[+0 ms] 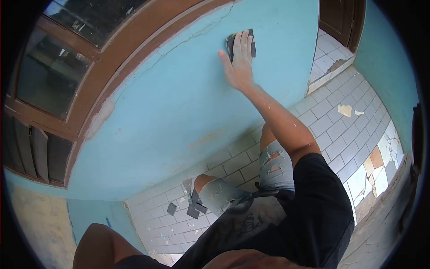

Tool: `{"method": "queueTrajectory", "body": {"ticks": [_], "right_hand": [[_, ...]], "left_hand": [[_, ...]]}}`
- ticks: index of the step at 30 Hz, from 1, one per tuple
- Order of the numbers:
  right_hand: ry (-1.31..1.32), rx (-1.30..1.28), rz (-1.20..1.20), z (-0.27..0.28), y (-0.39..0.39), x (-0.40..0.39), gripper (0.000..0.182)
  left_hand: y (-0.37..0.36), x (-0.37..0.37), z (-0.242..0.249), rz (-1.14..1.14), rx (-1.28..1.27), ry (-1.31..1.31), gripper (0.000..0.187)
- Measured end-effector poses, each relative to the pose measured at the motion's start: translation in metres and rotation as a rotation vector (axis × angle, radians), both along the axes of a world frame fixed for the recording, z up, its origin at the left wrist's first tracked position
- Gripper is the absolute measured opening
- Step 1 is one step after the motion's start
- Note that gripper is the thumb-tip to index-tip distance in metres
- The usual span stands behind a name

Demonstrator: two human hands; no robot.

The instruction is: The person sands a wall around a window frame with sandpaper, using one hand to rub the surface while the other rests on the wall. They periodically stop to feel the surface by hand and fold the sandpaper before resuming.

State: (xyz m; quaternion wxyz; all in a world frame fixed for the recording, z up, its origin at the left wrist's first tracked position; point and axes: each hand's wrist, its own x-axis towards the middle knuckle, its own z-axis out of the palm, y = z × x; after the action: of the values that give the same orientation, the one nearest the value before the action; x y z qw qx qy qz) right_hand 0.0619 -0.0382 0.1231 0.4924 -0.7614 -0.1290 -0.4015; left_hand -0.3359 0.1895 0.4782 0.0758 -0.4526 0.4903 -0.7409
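My right hand [241, 60] is pressed against the light blue wall [179, 103], its fingers stretched over a dark piece of sandpaper [253, 48]. The sheet lies between the fingers and the wall, and its edges show on both sides of them. The thumb sticks out to the left, off the sheet. Of my left arm [96, 244], only the bent elbow shows at the lower left; the hand itself is out of view.
A brown-framed window [96, 80] curves along the upper left, with a crack [201, 32] in the wall beside it. Dark sandpaper pieces [193, 210] lie on the tiled floor [331, 130] near my knees. A doorway [336, 27] with a raised step opens at upper right.
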Motion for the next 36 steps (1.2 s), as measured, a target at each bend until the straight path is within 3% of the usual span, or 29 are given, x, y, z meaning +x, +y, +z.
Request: {"method": "queueTrajectory", "body": {"ticks": [2,3,4,5,6,7,8,9,12,14,15,17,19,21,23,25,27,28,30,33,34,36], "right_hand": [[-0.080,-0.091,-0.029,-0.014,0.011,-0.014,0.092],[-0.081,-0.277,0.037,-0.020,0.009,-0.020,0.092],[-0.085,-0.466,0.090,-0.017,0.002,-0.017,0.091],[-0.124,-0.462,0.068,-0.009,-0.009,-0.008,0.091],[-0.091,-0.410,-0.015,0.000,-0.023,0.004,0.093],[-0.067,-0.358,-0.092,0.014,-0.035,0.019,0.095],[-0.051,-0.132,-0.193,0.028,-0.045,0.038,0.096],[-0.036,0.102,-0.278,0.042,-0.050,0.057,0.096],[-0.036,0.317,-0.264,0.048,-0.018,0.059,0.098],[-0.170,-0.102,-0.173,0.003,0.021,0.021,0.100],[-0.183,-0.109,-0.179,-0.011,0.018,0.017,0.100],[-0.112,-0.582,0.045,-0.045,0.001,0.008,0.101],[-0.160,-0.410,-0.132,-0.012,-0.043,0.038,0.101],[-0.144,0.050,-0.322,0.053,-0.080,0.080,0.091],[-0.057,0.372,-0.274,0.100,-0.105,0.090,0.087],[-0.099,0.294,-0.352,0.086,-0.073,0.089,0.089],[-0.185,0.006,-0.256,0.039,-0.031,0.055,0.098],[-0.176,0.011,-0.271,0.027,-0.035,0.048,0.098],[-0.101,-0.408,-0.121,0.006,-0.061,0.043,0.100],[-0.110,0.103,-0.371,0.058,-0.134,0.102,0.095],[-0.110,0.102,-0.385,0.073,-0.150,0.115,0.095],[0.000,0.452,-0.384,0.094,-0.176,0.131,0.094]], "left_hand": [[0.019,0.026,-0.005,-0.026,-0.140,-0.013,0.036],[0.032,0.043,-0.010,0.013,-0.229,0.037,0.035],[0.045,0.072,-0.029,0.121,-0.329,0.137,0.035],[0.057,0.103,-0.049,0.270,-0.394,0.264,0.034],[0.041,0.132,-0.078,0.497,-0.501,0.396,0.033],[0.058,0.154,-0.096,0.576,-0.454,0.545,0.038],[0.075,0.172,-0.116,0.700,-0.498,0.659,0.043],[0.092,0.190,-0.136,0.772,-0.509,0.693,0.051],[0.131,0.242,-0.184,0.885,-0.448,0.634,0.065],[0.146,0.270,-0.214,0.765,-0.571,0.588,0.070],[0.156,0.279,-0.223,0.870,-0.563,0.505,0.073],[0.162,0.288,-0.228,0.822,-0.562,0.462,0.074],[0.167,0.292,-0.230,0.776,-0.563,0.411,0.074],[0.167,0.294,-0.234,0.807,-0.556,0.357,0.073],[0.167,0.296,-0.238,0.824,-0.621,0.348,0.073],[0.161,0.294,-0.241,0.834,-0.727,0.320,0.072],[0.161,0.293,-0.246,0.798,-0.764,0.360,0.071],[0.163,0.292,-0.248,0.763,-0.814,0.385,0.071],[0.168,0.291,-0.256,0.749,-0.790,0.390,0.070],[0.172,0.292,-0.259,0.785,-0.730,0.367,0.068],[0.172,0.291,-0.261,0.772,-0.727,0.373,0.068],[0.170,0.292,-0.260,0.832,-0.727,0.366,0.069]]}}
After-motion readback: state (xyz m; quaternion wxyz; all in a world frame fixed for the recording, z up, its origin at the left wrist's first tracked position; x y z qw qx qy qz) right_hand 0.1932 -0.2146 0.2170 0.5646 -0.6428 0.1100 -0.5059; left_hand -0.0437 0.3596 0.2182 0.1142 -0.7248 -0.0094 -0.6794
